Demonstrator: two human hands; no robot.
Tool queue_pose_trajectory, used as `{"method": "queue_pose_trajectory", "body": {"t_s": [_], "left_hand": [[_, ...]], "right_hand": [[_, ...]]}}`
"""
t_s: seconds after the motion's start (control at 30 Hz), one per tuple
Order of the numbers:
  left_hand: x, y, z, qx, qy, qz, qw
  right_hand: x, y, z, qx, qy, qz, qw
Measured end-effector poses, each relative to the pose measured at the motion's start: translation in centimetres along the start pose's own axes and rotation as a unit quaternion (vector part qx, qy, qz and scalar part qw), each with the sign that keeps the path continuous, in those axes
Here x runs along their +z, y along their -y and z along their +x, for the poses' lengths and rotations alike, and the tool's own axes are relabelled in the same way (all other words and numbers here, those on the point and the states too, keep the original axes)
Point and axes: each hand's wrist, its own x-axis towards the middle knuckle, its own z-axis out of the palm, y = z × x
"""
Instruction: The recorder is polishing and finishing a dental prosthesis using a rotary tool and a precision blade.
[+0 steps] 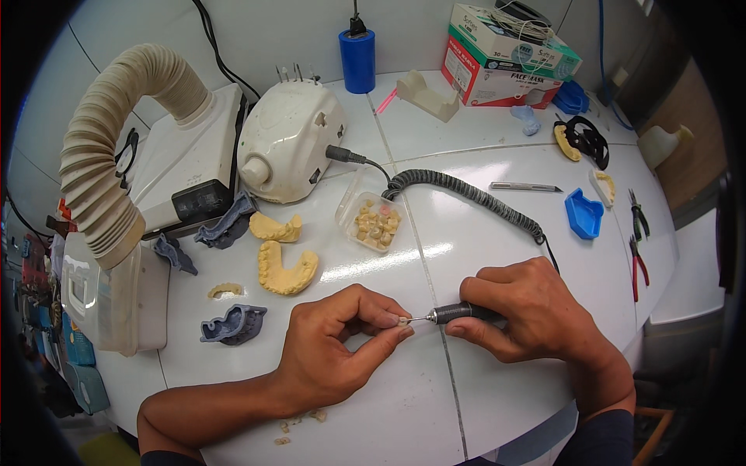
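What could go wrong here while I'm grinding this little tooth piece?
The left hand pinches the small tooth piece right at the bur of the handpiece held by the right hand; a slip could nick a fingertip. The tiny piece could also fly loose. The coiled cord lies beside the open tray of teeth and might drag it.

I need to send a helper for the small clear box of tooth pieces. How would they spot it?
Start at the white motor unit at the back of the white table. Just to its right, beside the coiled grey cable, sits the clear plastic box, the only see-through container holding small cream teeth.
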Motion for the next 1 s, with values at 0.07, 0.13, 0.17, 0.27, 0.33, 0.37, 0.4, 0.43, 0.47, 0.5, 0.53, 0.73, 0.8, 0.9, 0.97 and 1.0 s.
{"method": "queue_pose_trajectory", "body": {"t_s": [0.07, 0.13, 0.17, 0.27, 0.33, 0.37, 0.4, 0.43, 0.47, 0.5, 0.53, 0.73, 0.8, 0.9, 0.97, 1.0], "left_hand": [[0.05, -0.06, -0.02, 0.003, -0.005, -0.014, 1.000], [0.01, -0.01, -0.01, 0.006, -0.004, -0.008, 1.000], [0.01, -0.01, 0.00, 0.010, -0.003, -0.002, 1.000], [0.05, -0.11, -0.05, 0.004, -0.004, -0.001, 1.000], [0.05, -0.06, 0.02, 0.005, -0.003, -0.004, 1.000], [0.06, -0.05, 0.02, 0.006, -0.003, -0.006, 1.000], [0.06, -0.06, 0.02, 0.006, -0.003, -0.006, 1.000], [0.07, -0.09, 0.02, 0.005, -0.003, -0.002, 1.000], [0.07, -0.09, 0.03, 0.005, -0.003, 0.002, 1.000], [0.06, -0.06, 0.03, 0.005, -0.003, 0.002, 1.000], [0.03, -0.01, 0.02, 0.004, -0.002, 0.003, 1.000], [0.07, -0.06, -0.01, -0.002, -0.006, -0.002, 1.000], [0.06, -0.05, 0.02, -0.004, -0.006, -0.002, 1.000], [0.03, -0.13, 0.01, 0.001, -0.003, 0.001, 1.000], [0.02, 0.05, -0.02, 0.009, -0.001, -0.005, 1.000], [0.05, 0.07, -0.02, 0.009, -0.001, -0.005, 1.000]], "right_hand": [[0.03, -0.01, 0.01, 0.003, -0.005, 0.000, 1.000], [0.01, -0.05, -0.01, -0.007, -0.001, 0.003, 1.000], [0.00, -0.02, -0.02, -0.007, -0.001, 0.003, 1.000], [-0.01, 0.03, -0.04, 0.004, -0.008, -0.006, 1.000], [-0.02, -0.10, -0.04, -0.007, 0.002, 0.001, 1.000], [-0.09, -0.03, -0.01, -0.007, 0.002, 0.001, 1.000], [-0.20, 0.11, 0.03, -0.001, 0.002, -0.002, 1.000], [-0.26, 0.18, 0.05, 0.004, 0.002, -0.005, 1.000], [-0.23, 0.16, 0.04, 0.005, 0.003, -0.005, 1.000], [-0.18, 0.12, 0.02, 0.004, 0.001, -0.003, 1.000], [-0.15, 0.10, 0.01, 0.004, -0.001, -0.002, 1.000], [-0.32, 0.16, 0.03, 0.004, 0.008, -0.001, 1.000], [-0.18, 0.00, 0.01, 0.002, 0.005, -0.001, 1.000], [0.00, 0.01, -0.02, 0.001, -0.003, -0.003, 1.000], [0.00, 0.04, -0.01, 0.002, -0.008, -0.006, 1.000], [-0.05, 0.04, 0.01, 0.002, -0.003, -0.003, 1.000]]}}
